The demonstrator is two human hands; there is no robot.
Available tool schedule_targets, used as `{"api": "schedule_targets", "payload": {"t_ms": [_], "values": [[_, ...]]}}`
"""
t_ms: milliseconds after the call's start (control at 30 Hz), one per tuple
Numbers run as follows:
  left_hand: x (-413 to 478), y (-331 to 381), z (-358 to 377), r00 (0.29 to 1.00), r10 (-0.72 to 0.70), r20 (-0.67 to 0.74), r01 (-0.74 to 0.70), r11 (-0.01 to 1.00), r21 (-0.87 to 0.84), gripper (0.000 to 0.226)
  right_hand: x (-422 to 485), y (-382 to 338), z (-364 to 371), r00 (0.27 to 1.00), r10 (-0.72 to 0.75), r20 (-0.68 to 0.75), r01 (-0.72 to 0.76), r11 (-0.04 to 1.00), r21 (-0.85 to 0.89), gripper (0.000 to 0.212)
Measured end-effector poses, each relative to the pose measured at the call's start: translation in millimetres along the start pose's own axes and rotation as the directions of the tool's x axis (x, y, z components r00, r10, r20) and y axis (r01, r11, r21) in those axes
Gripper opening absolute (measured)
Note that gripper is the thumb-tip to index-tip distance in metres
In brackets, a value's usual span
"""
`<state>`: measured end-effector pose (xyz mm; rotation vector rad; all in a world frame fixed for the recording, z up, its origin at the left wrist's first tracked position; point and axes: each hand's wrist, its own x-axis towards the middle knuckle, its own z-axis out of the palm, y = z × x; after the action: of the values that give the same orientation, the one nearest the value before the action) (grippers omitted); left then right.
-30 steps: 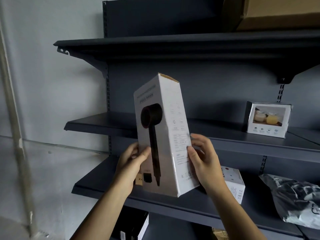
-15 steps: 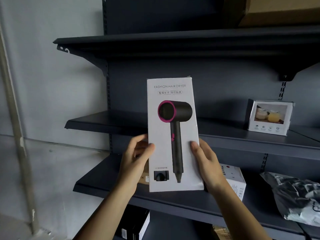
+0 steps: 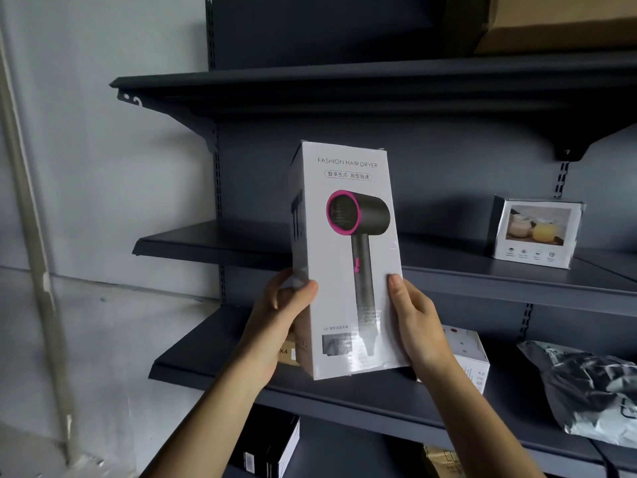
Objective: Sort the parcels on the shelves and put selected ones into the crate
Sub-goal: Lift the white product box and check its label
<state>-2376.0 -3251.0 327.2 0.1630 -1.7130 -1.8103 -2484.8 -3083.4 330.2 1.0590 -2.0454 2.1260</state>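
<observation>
The left hand [image 3: 279,319] grips the lower left edge of the hair dryer box [image 3: 344,270], thumb on its front. The right hand [image 3: 417,322] grips the lower right edge likewise. The single box stands upright between them, long axis vertical, held in front of the middle shelf [image 3: 213,239]; neither hand is nearer. No crate shows. Five other parcels are plain: jar-picture box [image 3: 537,232], white box [image 3: 472,360], grey mailer bag [image 3: 593,388], black box [image 3: 272,443], cardboard carton [image 3: 558,22]. Behind the left hand is perhaps a sixth.

2 hands show: left hand [image 3: 275,322], right hand [image 3: 420,329]. White boxes number 3: hair dryer box [image 3: 344,263], jar box [image 3: 537,232] at 3 o'clock, dotted box [image 3: 474,360] at 4 o'clock. There is 1 plastic bag [image 3: 586,388] at 4 o'clock, 1 black box [image 3: 272,443] at 6 o'clock, 1 large brown carton [image 3: 558,25] at 2 o'clock.
</observation>
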Motion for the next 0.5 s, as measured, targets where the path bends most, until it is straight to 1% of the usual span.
{"api": "schedule_targets", "payload": {"t_ms": [67, 100, 167, 233, 300, 367, 433, 500], "values": [[1, 2, 2, 0.999, 0.0, -0.053, 0.002, 0.999, 0.033, 0.033, 1, -1, 2, 1.0, -0.022, -0.015, 0.022, 0.999, -0.025, 0.039], [2, 4, 3, 0.997, -0.004, -0.075, 0.008, 0.999, 0.046, 0.024, 1, -1, 3, 0.999, -0.027, -0.017, 0.027, 0.999, -0.038, 0.038], [-1, 4, 1, 0.999, -0.006, -0.054, 0.007, 1.0, 0.004, 0.023, 3, -1, 4, 0.998, -0.05, -0.047, 0.047, 0.997, -0.062, 0.034], [-4, 3, -2, 0.999, -0.018, -0.036, 0.017, 0.999, -0.044, 0.017, 6, 2, 4, 0.992, -0.071, -0.105, 0.063, 0.995, -0.072, 0.025], [-7, 3, 0, 1.0, -0.027, -0.002, 0.027, 0.997, -0.069, 0.021, 9, 5, 6, 0.989, -0.064, -0.134, 0.057, 0.997, -0.059, 0.023], [-8, 2, 4, 1.0, -0.025, -0.014, 0.023, 0.996, -0.081, 0.027, 10, 8, 10, 0.987, -0.062, -0.15, 0.057, 0.998, -0.039, 0.023], [-10, 4, 9, 0.999, -0.002, -0.047, -0.002, 0.997, -0.074, 0.03, 12, 11, 13, 0.983, -0.076, -0.165, 0.063, 0.995, -0.08, 0.026], [-12, 6, 12, 0.997, 0.045, -0.064, -0.047, 0.998, -0.041, 0.03, 13, 11, 15, 0.986, -0.073, -0.148, 0.058, 0.993, -0.106, 0.027]]}}
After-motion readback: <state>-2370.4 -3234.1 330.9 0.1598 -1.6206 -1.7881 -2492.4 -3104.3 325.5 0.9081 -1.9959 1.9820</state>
